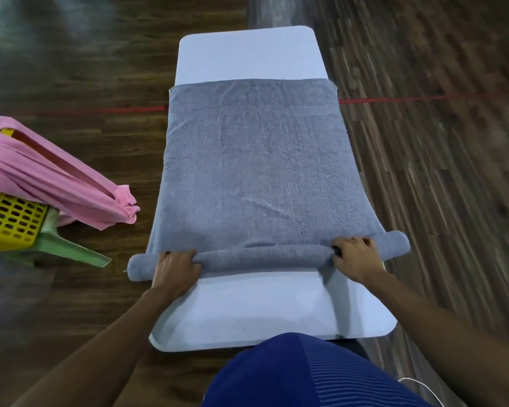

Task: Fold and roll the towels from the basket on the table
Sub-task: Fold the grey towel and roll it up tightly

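A grey towel (256, 160) lies folded flat along the white table (247, 312), its sides hanging slightly over both long edges. Its near end is rolled into a thin tube (265, 255) across the table. My left hand (175, 268) grips the roll near its left end, fingers curled over the top. My right hand (354, 257) grips it near the right end the same way. A yellow basket (9, 221) at the left holds a pink towel (50, 183) that drapes over its rim.
The basket sits on a green plastic stool (68, 248) left of the table. Dark wooden floor surrounds the table, with a red line (394, 99) across it. The far end of the table (247, 57) is bare white.
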Motion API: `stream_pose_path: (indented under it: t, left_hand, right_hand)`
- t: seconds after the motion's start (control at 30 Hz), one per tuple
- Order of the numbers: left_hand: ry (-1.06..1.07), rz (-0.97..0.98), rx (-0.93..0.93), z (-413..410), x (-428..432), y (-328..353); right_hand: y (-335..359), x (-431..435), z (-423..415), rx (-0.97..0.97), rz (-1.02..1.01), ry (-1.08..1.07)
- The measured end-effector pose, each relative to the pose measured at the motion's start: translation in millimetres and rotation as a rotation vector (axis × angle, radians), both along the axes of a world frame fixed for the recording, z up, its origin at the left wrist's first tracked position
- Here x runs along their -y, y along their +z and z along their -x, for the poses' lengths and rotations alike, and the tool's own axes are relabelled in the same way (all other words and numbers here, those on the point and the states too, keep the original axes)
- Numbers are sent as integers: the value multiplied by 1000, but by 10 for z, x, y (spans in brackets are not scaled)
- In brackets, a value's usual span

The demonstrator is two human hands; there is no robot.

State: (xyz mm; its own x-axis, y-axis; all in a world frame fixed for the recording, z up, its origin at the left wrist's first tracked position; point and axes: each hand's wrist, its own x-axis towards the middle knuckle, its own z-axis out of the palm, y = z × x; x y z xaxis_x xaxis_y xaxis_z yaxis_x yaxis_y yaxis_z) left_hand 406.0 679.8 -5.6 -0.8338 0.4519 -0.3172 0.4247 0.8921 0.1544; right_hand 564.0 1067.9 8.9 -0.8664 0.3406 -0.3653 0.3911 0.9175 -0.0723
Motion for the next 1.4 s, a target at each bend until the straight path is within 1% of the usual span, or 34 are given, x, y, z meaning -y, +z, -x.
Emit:
stream_pose_path:
  t: [0.07,0.1,0.13,0.23,0.27,0.3,0.37,0.43,0.5,0.6,0.67,0.73,0.8,0.87,0.93,0.97,1.0,1.03,1.07,1.13,1.17,1.2,1.23,1.3,1.37,1.4]
  left_hand:
    - [16,4,41,26,16,0]
    - [36,-19,32,41,24,-5]
    - [56,-46,-7,61,33,-19]
    - [123,-129,-213,74,8,-26]
    - [121,-153,-261,69,-10,-21]
    - [89,-167,-271,63,-29,-12]
    - [-23,-172,-248,18,-48,-6]
    - [-126,-137,-241,-40,-24,-43]
    - [-169,-84,-197,-64,10,-93]
    - [-172,-24,-133,-61,30,-123]
    - [-156,-44,-121,-37,16,-115]
    - [-142,-72,-99,4,-30,-65]
    - [-117,-66,-80,64,-71,-29]
    - [-97,-22,-12,126,-111,27]
    - [-57,-8,77,172,-140,88]
    - [-32,-12,109,188,-145,96]
    - [-8,-23,112,192,-147,91]
    - [13,-36,75,191,-139,66]
    - [26,-44,-1,186,-126,39]
    - [69,-70,-161,163,-115,-1]
    - [77,-109,-231,142,-114,-16]
    - [66,-143,-259,108,-126,-5]
    - [28,-162,-253,73,-131,-6]
    - [-57,-144,-227,-2,-122,-5]
    - [-102,-65,-172,-36,-76,-35]
    - [-109,-21,-133,-38,-44,-52]
  right_hand:
    - [29,-4,36,84,40,-51]
    - [21,-7,46,70,42,-78]
    - [-2,-16,41,11,23,-88]
    - [-91,-30,18,-233,-37,-82]
    - [-95,-8,10,-282,-36,-72]
    - [-100,18,-4,-300,-27,-54]
    - [-101,92,-46,-298,-42,-50]
    - [-161,152,-116,-217,-13,-30]
    - [-208,177,-186,-145,16,-13]
    - [-265,159,-200,-193,-20,-4]
    - [-250,134,-156,-223,-21,-21]
    - [-196,87,-86,-201,-30,-14]
    - [-95,35,3,-111,-28,9]
    - [-1,-25,110,15,-5,19]
    - [59,-68,191,133,82,-38]
    - [63,-94,220,148,129,-81]
    - [46,-125,229,126,149,-117]
    - [19,-145,224,74,132,-133]
    - [-17,-150,210,2,78,-130]
    - [-96,-132,163,-176,-48,-77]
    - [-130,-105,129,-259,-78,-35]
    - [-139,-75,90,-315,-92,4]
    - [-158,-52,44,-335,-86,30]
    - [-165,-4,-33,-284,-32,30]
    - [-192,15,-99,-177,1,23]
    - [-206,20,-112,-156,3,24]
